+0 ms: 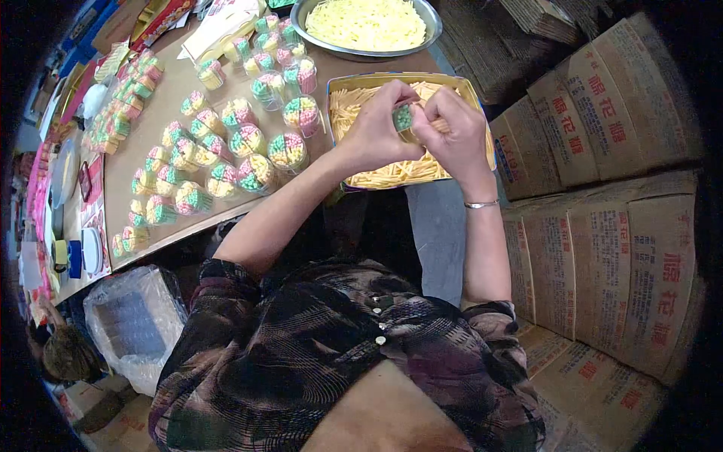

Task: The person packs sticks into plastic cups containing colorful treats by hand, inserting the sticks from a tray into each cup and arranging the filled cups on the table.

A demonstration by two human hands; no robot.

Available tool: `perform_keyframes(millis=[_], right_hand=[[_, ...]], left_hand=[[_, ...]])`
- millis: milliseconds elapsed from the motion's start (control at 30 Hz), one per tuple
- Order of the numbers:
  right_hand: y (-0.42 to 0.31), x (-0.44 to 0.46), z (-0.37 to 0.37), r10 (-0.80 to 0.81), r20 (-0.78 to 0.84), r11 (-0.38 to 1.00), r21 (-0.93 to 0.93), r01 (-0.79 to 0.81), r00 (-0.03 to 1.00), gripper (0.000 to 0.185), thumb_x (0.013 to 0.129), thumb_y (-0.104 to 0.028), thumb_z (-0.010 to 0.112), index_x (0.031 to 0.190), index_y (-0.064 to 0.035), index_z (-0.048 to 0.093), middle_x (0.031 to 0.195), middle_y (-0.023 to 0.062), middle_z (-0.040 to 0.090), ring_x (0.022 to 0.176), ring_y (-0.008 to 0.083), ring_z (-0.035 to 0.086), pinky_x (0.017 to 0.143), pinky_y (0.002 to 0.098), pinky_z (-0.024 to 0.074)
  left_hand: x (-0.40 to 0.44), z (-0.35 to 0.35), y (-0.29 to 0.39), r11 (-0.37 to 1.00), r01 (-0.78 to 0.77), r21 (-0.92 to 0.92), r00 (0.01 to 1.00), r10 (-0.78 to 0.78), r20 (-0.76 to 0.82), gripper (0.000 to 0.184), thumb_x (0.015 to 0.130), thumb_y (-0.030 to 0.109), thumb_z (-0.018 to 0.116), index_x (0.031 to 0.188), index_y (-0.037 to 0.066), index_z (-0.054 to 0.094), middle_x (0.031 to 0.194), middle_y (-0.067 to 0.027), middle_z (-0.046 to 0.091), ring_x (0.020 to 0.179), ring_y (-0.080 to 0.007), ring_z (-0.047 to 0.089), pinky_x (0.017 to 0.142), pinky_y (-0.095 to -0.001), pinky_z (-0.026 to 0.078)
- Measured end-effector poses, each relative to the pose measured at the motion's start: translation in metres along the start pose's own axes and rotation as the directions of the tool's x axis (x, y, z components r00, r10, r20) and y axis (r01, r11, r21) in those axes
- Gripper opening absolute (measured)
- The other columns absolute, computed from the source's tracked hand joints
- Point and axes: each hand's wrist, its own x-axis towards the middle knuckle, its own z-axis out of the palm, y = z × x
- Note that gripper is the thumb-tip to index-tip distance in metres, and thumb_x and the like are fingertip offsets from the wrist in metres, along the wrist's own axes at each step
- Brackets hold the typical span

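The left hand [373, 128] curls around a small clear cup [403, 119], thumb and fingers wrapping its sides, with green sticks showing inside. Just beside it, the right hand [458, 126] is bunched tight, thumb against curled fingers, and appears to pinch a few pale yellow sticks [440, 124]; the fingers hide most of them. A bracelet [480, 204] circles the right wrist. Both hands and the cup are above a shallow box [452, 80] full of loose pale yellow sticks [384, 178]. Beyond the box, a metal bowl [300, 29] holds a heap of yellow pieces [369, 22]. To the left, many filled cups [288, 151] packed with pink, green and yellow sticks stand in loose rows on the brown table [169, 75]. On the right, printed cardboard boxes [633, 264] are stacked beside the person.
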Motion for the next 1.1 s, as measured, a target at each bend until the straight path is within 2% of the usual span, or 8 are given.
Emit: perform_keyframes(millis=[167, 333, 467, 733, 800, 900, 967, 1100], right_hand=[[-0.002, -0.002, 0.009, -0.001, 0.048, 0.994, -0.107, 0.007, 0.999, 0.018, 0.074, -0.002, 0.067, 0.068, -0.005, 0.051, 0.067, 0.0025, 0.049, 0.054, 0.0142, 0.041, 0.05, 0.0259, 0.0357], [-0.009, -0.002, 0.012, -0.167, 0.092, 0.961, -0.209, 0.183, 0.982, 0.012, 0.08, -0.008, 0.065, 0.078, -0.0042, 0.055, 0.075, 0.0033, 0.052, 0.06, 0.0132, 0.044, 0.054, 0.0263, 0.0368], [0.002, -0.01, 0.008, 0.12, -0.026, 0.982, 0.15, -0.115, 0.992, 0.01, 0.087, -0.013, 0.06, 0.089, -0.0029, 0.059, 0.08, 0.0028, 0.054, 0.066, 0.0115, 0.047, 0.058, 0.0255, 0.039], [0.014, -0.025, -0.002, 0.479, -0.164, 0.848, 0.34, -0.406, 0.862, 0.012, 0.091, -0.009, 0.055, 0.096, -0.0001, 0.062, 0.085, 0.004, 0.059, 0.07, 0.0102, 0.049, 0.064, 0.0229, 0.0422], [0.029, -0.035, -0.007, 0.554, -0.252, 0.83, 0.239, -0.504, 0.793, 0.013, 0.091, -0.008, 0.054, 0.095, 0.0004, 0.062, 0.085, 0.0044, 0.061, 0.07, 0.0108, 0.051, 0.065, 0.0235, 0.0434], [0.067, -0.066, -0.002, 0.478, -0.147, 0.878, 0.053, -0.476, 0.866, 0.012, 0.089, -0.008, 0.055, 0.094, 0.0006, 0.063, 0.088, 0.0055, 0.063, 0.072, 0.0157, 0.056, 0.067, 0.0258, 0.0461], [0.085, -0.079, 0.008, 0.49, 0.168, 0.839, -0.357, -0.411, 0.855, 0.013, 0.085, -0.007, 0.057, 0.094, 0.0005, 0.063, 0.092, 0.008, 0.063, 0.078, 0.0212, 0.059, 0.072, 0.0289, 0.0473], [0.066, -0.071, 0.01, 0.498, 0.103, 0.854, -0.23, -0.466, 0.861, 0.013, 0.084, -0.007, 0.057, 0.094, -0.0001, 0.063, 0.097, 0.0091, 0.061, 0.089, 0.0224, 0.058, 0.08, 0.0302, 0.0455]], left_hand=[[-0.002, 0.0, -0.009, 0.999, -0.012, 0.032, 1.0, 0.013, -0.022, 0.049, 0.055, 0.009, 0.075, 0.097, 0.003, 0.05, 0.087, -0.009, 0.056, 0.076, -0.0193, 0.054, 0.07, -0.0289, 0.045], [-0.004, 0.004, -0.009, 1.0, 0.022, -0.022, 0.998, -0.023, -0.053, 0.05, 0.056, 0.009, 0.074, 0.099, 0.003, 0.049, 0.087, -0.009, 0.056, 0.078, -0.0196, 0.054, 0.071, -0.0286, 0.045], [-0.002, 0.005, -0.008, 0.994, 0.071, -0.078, 0.995, -0.076, -0.067, 0.053, 0.057, 0.009, 0.074, 0.102, 0.003, 0.047, 0.09, -0.0098, 0.055, 0.082, -0.0198, 0.054, 0.074, -0.0281, 0.045], [-0.012, 0.002, -0.015, 0.996, -0.016, -0.091, 0.996, 0.007, -0.092, 0.058, 0.058, 0.007, 0.074, 0.108, 0.002, 0.045, 0.099, -0.0106, 0.052, 0.09, -0.0205, 0.054, 0.084, -0.0286, 0.045], [-0.015, -0.005, -0.012, 0.991, -0.078, -0.11, 0.99, 0.065, -0.122, 0.059, 0.059, 0.007, 0.074, 0.109, 0.001, 0.044, 0.102, -0.0108, 0.051, 0.092, -0.0209, 0.054, 0.088, -0.029, 0.045], [-0.016, -0.008, -0.015, 0.992, -0.099, -0.081, 0.992, 0.092, -0.091, 0.06, 0.061, 0.005, 0.073, 0.112, 0.002, 0.042, 0.107, -0.0113, 0.05, 0.098, -0.0211, 0.053, 0.093, -0.0312, 0.043], [-0.014, -0.019, -0.017, 0.992, -0.128, -0.018, 0.989, 0.127, -0.079, 0.061, 0.064, 0.003, 0.072, 0.116, 0.004, 0.04, 0.112, -0.0117, 0.049, 0.104, -0.0213, 0.052, 0.099, -0.0333, 0.041], [-0.02, -0.046, -0.016, 0.996, -0.073, 0.057, 0.99, 0.079, -0.113, 0.059, 0.063, 0.005, 0.074, 0.114, 0.003, 0.044, 0.112, -0.012, 0.049, 0.105, -0.0229, 0.052, 0.1, -0.0349, 0.042]])
